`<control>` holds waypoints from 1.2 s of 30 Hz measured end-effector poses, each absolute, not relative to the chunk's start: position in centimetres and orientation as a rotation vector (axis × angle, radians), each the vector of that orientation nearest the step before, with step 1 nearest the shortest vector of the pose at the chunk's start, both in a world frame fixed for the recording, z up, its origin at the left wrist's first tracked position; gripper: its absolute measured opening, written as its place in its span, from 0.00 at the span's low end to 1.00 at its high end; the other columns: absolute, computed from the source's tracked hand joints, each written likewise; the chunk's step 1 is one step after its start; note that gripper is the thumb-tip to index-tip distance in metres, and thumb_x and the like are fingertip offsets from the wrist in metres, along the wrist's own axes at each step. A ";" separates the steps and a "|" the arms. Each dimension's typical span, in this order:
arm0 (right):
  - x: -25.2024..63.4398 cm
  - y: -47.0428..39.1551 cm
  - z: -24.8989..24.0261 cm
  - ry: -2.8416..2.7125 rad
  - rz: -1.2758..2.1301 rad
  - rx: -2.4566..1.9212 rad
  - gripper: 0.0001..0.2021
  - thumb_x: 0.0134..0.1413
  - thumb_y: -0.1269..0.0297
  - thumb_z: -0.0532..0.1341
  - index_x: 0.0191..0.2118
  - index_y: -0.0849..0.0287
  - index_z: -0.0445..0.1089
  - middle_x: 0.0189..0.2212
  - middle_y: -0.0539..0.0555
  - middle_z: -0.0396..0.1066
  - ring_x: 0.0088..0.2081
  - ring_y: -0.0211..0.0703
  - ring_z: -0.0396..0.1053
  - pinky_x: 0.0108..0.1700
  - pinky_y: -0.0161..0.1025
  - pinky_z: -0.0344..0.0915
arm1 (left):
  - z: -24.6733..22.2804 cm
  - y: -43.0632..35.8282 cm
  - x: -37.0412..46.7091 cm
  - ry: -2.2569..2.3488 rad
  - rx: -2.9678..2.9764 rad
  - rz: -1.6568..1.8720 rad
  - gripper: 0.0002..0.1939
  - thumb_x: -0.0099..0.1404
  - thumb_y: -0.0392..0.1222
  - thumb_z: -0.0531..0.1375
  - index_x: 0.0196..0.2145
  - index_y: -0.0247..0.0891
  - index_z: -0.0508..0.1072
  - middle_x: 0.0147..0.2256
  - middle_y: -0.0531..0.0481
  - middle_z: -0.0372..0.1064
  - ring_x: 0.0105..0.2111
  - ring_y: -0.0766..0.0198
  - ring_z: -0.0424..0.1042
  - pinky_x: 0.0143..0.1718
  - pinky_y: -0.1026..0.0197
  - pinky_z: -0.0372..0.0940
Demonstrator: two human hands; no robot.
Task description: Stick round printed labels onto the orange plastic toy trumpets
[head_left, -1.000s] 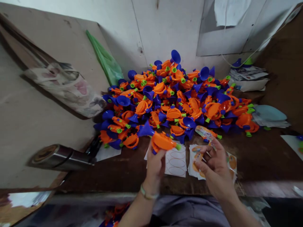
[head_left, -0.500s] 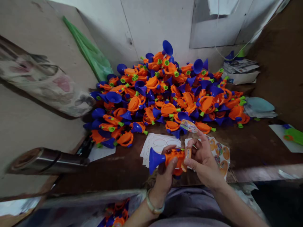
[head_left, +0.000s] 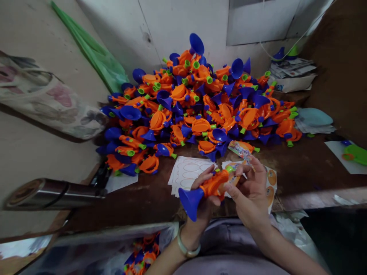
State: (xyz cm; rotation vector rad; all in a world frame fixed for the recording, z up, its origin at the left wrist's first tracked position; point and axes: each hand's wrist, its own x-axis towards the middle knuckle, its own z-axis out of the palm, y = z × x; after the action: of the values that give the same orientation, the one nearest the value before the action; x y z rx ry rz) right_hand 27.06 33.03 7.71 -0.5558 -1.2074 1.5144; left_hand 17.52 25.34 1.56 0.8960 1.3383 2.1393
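My left hand [head_left: 200, 219] is closed around an orange toy trumpet [head_left: 215, 184], whose blue bell points left and down. The trumpet's green mouthpiece end lies close to my right hand [head_left: 254, 200]. A colourful oval sticker [head_left: 238, 149] sticks out from the fingertips of my right hand. Between the right thumb and the trumpet's side is an orange sticker [head_left: 229, 183], partly hidden by the fingers. Below the hands lie a sheet of orange oval stickers [head_left: 271, 183] and several white backing sheets [head_left: 180, 173] with oval outlines.
A big heap of orange and blue toy trumpets [head_left: 197, 103] fills the table's back. A metal flask [head_left: 57, 194] lies at left near a green bag [head_left: 91, 49]. At right are stacked papers [head_left: 292, 74] and a green toy [head_left: 355, 154]. More trumpets [head_left: 145, 252] lie below the table edge.
The trumpet has turned in my left hand, its bell dipping downward and its mouthpiece end rising. My right hand has shifted slightly right with the stickers. The camera view has moved a little.
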 end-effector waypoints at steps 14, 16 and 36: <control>26.9 32.5 7.9 -1.166 1.585 -0.603 0.35 0.53 0.72 0.75 0.61 0.34 0.67 0.41 0.45 0.65 0.37 0.34 0.70 0.38 0.29 0.76 | 3.3 25.9 17.8 1.436 1.172 2.135 0.22 0.69 0.50 0.71 0.56 0.49 0.71 0.64 0.41 0.69 0.65 0.49 0.72 0.64 0.43 0.70; 26.9 32.5 7.9 -1.168 1.590 -0.615 0.34 0.53 0.72 0.75 0.61 0.34 0.67 0.41 0.45 0.65 0.35 0.33 0.70 0.37 0.29 0.76 | 3.5 26.0 17.9 1.457 1.184 2.135 0.20 0.70 0.46 0.70 0.56 0.48 0.70 0.64 0.41 0.70 0.63 0.49 0.74 0.62 0.43 0.72; 26.8 32.7 7.9 -1.216 1.524 -0.646 0.32 0.55 0.67 0.74 0.62 0.37 0.64 0.41 0.46 0.64 0.36 0.37 0.69 0.35 0.31 0.75 | 4.1 26.1 18.0 1.474 1.146 2.104 0.15 0.74 0.47 0.65 0.55 0.47 0.70 0.64 0.39 0.70 0.64 0.48 0.74 0.62 0.43 0.72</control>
State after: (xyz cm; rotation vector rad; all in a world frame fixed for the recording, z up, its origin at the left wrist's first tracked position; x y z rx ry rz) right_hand 26.84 32.71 7.90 -0.6462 -1.2156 1.5244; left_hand 18.02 26.05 4.05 1.1461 1.4742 2.1037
